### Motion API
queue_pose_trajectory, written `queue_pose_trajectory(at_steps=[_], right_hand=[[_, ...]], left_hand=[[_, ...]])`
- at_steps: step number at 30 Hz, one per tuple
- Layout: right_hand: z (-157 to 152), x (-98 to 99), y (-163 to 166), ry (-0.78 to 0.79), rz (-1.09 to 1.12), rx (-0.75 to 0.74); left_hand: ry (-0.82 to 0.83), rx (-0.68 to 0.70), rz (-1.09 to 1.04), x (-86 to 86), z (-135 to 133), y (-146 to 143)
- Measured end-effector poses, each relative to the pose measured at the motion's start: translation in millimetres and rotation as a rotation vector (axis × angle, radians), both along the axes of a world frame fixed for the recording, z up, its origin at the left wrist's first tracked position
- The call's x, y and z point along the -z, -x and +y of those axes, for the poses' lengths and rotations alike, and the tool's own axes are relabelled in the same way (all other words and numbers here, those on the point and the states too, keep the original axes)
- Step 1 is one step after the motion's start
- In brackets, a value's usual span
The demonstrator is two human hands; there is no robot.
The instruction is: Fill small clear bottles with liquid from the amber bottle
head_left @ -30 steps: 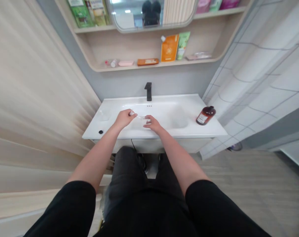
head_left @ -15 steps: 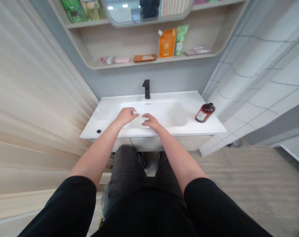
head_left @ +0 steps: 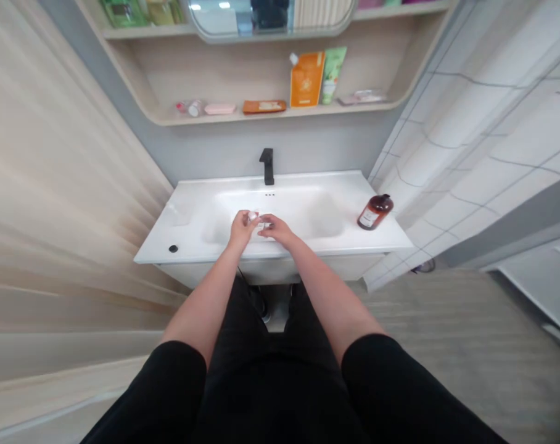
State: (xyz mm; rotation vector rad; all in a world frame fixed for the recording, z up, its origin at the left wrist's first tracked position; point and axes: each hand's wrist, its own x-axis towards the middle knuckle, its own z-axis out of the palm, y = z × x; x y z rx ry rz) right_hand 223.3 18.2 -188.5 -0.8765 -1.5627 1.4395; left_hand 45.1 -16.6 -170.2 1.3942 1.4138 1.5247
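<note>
Evidently left hand (head_left: 241,227) meets right hand (head_left: 275,229); bottle (head_left: 374,212) label unreadable.

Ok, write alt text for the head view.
Over a white sink, a person's left hand grips a small pale object, too blurred to identify, with the right hand touching it. A black faucet stands behind; a brown bottle sits on the rim at right.

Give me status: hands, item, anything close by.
Left hand and right hand together over the sink, both gripping a small clear item, too small to identify. Black tap behind, brown bottle off right, both apart from hands.
</note>
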Motion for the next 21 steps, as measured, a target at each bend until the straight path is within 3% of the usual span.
queue_pose_trajectory(at_steps=[7,12,17,21], right_hand=[[-4.1,-9.8,-0.8,0.075,0.052,-0.002],[-9.7,-17.6,-3.1,0.071,0.072,-0.019],[-10.7,-18.1,-3.5,0.113,0.109,0.005],[-9.8,-17.2,-2.6,0.093,0.095,0.003]], left_hand=[[-0.010,0.238,-0.298,14.7,8.9,11.9],[-0.037,0.208,-0.253,18.2,9.5,10.9],[0.054,0.159,-0.371,20.6,10.1,13.2],[-0.005,0.169,-0.320,22.7,13.4,11.9]])
